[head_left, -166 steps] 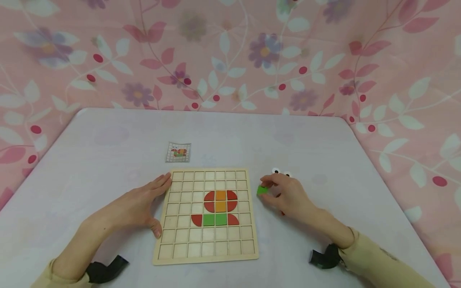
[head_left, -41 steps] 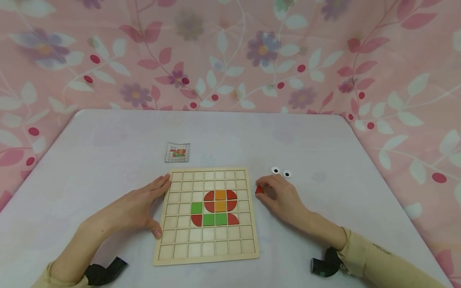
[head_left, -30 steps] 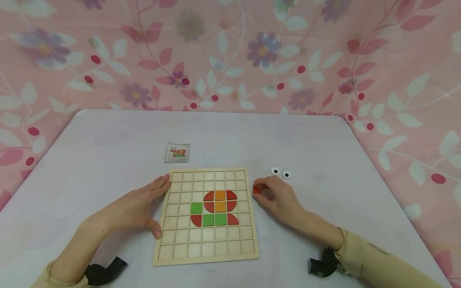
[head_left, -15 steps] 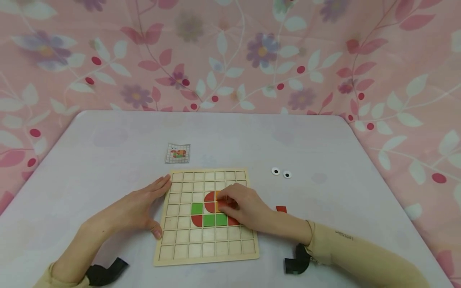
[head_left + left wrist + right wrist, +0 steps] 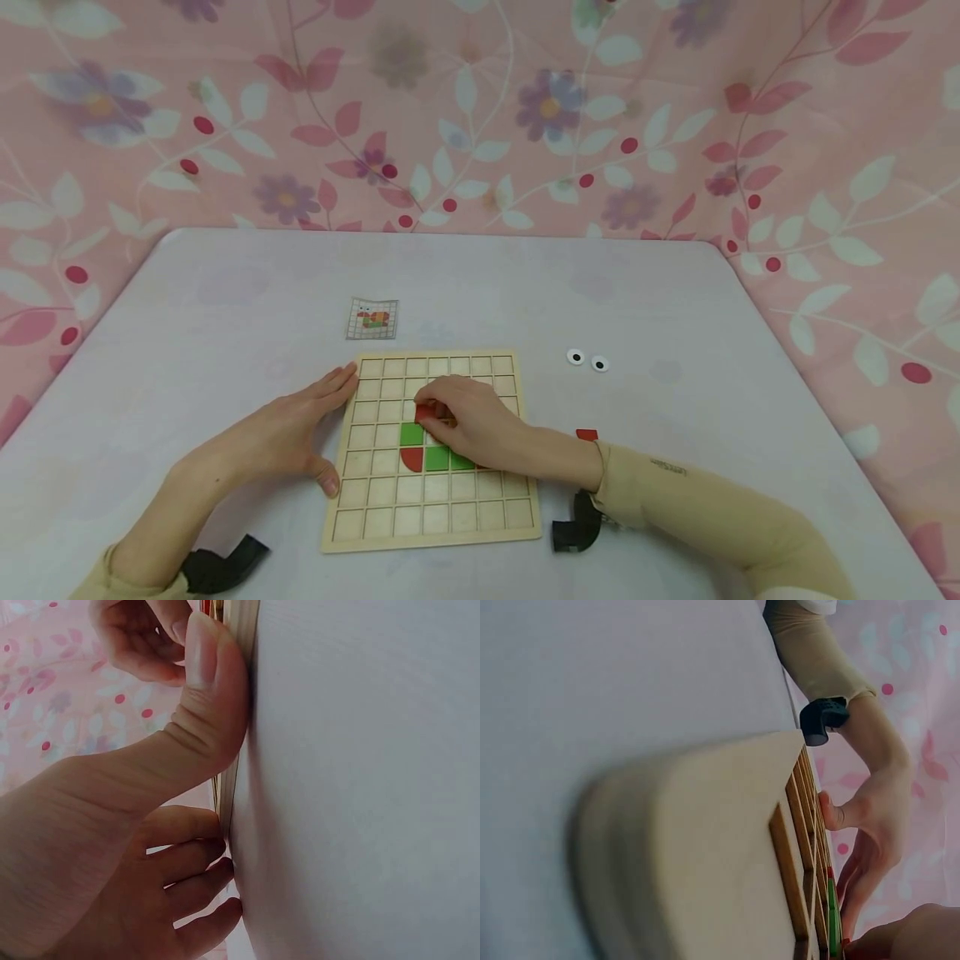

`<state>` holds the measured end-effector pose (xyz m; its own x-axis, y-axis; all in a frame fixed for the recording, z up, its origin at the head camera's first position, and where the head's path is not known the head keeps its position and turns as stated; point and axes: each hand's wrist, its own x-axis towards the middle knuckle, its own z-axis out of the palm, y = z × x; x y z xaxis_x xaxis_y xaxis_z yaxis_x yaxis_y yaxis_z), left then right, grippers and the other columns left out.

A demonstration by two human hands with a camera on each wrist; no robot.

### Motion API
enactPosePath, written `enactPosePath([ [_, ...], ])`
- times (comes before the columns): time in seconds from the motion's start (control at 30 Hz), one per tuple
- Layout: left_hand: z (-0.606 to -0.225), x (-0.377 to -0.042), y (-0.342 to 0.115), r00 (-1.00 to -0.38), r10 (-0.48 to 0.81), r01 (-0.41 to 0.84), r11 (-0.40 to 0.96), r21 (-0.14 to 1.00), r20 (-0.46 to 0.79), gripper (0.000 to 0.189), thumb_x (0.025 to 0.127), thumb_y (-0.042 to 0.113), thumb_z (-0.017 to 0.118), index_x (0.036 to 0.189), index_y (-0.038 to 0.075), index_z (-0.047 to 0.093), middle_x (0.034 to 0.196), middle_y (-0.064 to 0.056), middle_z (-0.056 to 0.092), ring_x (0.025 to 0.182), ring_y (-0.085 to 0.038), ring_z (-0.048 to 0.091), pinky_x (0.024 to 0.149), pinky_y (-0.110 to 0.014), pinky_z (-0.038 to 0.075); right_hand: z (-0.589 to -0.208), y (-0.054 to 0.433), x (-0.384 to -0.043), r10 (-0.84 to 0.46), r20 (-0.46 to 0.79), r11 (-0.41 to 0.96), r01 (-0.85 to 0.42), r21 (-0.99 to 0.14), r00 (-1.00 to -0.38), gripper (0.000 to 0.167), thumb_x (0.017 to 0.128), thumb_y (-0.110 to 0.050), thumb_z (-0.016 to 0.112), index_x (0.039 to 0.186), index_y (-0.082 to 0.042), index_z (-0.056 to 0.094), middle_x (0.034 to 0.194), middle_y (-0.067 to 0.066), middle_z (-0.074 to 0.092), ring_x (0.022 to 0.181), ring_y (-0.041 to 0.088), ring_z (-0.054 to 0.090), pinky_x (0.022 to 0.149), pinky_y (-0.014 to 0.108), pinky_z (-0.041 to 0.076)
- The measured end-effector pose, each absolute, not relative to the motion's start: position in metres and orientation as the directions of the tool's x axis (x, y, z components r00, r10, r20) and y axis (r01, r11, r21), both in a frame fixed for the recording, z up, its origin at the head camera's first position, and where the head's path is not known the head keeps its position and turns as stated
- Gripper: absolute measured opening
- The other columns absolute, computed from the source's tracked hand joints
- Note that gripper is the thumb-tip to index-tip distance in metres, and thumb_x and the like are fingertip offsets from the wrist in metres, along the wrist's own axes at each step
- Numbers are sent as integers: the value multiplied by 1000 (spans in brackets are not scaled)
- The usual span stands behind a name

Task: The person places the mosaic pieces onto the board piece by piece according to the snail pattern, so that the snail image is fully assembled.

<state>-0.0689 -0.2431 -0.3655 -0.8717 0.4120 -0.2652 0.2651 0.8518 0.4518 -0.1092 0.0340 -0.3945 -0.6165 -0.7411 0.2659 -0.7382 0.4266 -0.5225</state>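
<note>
My right hand [image 5: 480,423] pinches a small red tile [image 5: 424,413] between thumb and fingers, over the wooden grid board [image 5: 408,522]. Just below that tile sits a green square tile [image 5: 411,434], and under it a red quarter-round tile [image 5: 411,459]. Two more green squares [image 5: 437,459] lie to its right, the second partly covered. The orange and other red tiles are hidden by my right hand. At the board's left edge rests my left hand [image 5: 288,433], its fingers extended; in the left wrist view its thumb [image 5: 202,664] lies against the board's side.
A small picture card [image 5: 372,320] with a gridded coloured figure lies behind the board. Two round white eye pieces [image 5: 575,357] lie to the board's right. Nearer, another red tile [image 5: 587,435] shows beside my right sleeve, partly covered.
My right hand set a green square on the board, then took a red tile from the right and carried it left over the board. My left hand stays at the edge.
</note>
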Motion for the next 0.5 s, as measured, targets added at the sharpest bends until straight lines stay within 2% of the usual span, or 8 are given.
enactPosePath([
  [0.2, -366, -69, -243, -870, 419, 274, 849, 452, -259, 141, 45, 68, 83, 155, -1, 30, 167, -15, 16, 151, -41, 20, 112, -58, 34, -395, 27, -111, -732, 298, 420, -749, -512, -613, 19, 92, -3, 65, 109, -9, 69, 86, -4, 63, 79, 8, 53, 70, 16, 45],
  [0.37, -366, -69, -243, -870, 421, 279, 849, 448, -256, 141, 45, 69, 82, 155, -1, 29, 167, -16, 16, 151, -42, 21, 111, -59, 35, -395, 23, -110, -714, 312, 432, -746, -508, -626, 15, 91, -4, 66, 106, -9, 68, 85, -3, 61, 76, 8, 52, 68, 16, 44],
  [0.5, -366, -69, -243, -869, 428, 289, 846, 448, -248, 141, 45, 69, 82, 155, -2, 30, 166, -17, 17, 150, -42, 21, 111, -59, 35, -394, 23, -109, -704, 301, 443, -729, -522, -643, 13, 93, -11, 69, 105, -8, 68, 89, 0, 64, 78, 9, 57, 70, 17, 47],
])
